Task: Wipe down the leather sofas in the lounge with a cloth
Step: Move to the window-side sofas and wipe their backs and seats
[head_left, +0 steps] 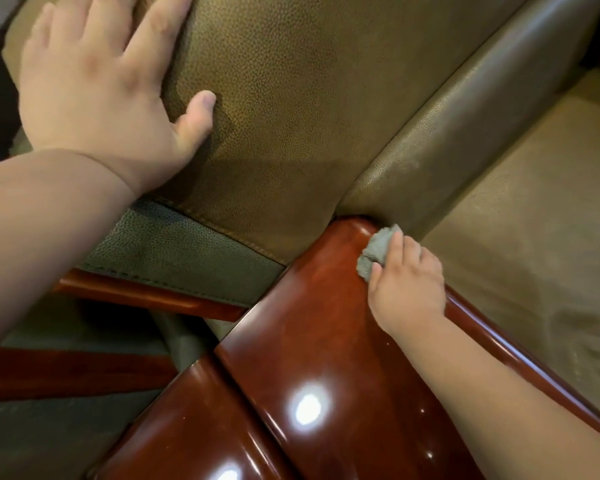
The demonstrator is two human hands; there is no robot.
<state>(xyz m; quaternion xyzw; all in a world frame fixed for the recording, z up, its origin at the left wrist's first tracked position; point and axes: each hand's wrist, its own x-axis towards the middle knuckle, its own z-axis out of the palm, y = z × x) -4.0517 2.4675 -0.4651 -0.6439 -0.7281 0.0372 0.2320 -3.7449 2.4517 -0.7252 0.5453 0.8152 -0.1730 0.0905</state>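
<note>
1. A small grey cloth [378, 252] is bunched up and held in the curled fingers of the right hand [407, 282].
2. The cloth is pressed on the shiny red wooden armrest [319, 327], right at its far end, where the wood meets the brown leather sofa [291, 98].
3. The left hand [94, 81] is laid flat on the leather back cushion [309, 140], with the fingers straight and spread. Nothing is held in it.
4. The seat cushion [534, 209] is seen on the right, just past the armrest.
5. What could go wrong: the cloth is balled up small, so only a little bit of leather would be touched with each wipe, and spots could be missed.
6. The deep corner between the wood and the leather could be skipped, because the ball of cloth may be too fat to fit in there.
7. The cloth could slip out of the fingers, since the wood looks very smooth and slick.
8. The cloth has no clear long side, because it is scrunched into a lump. Its loose end is pointed up toward the corner of the sofa.
9. The armrest is long, and it is run from the bottom of the view up to that corner.
</note>
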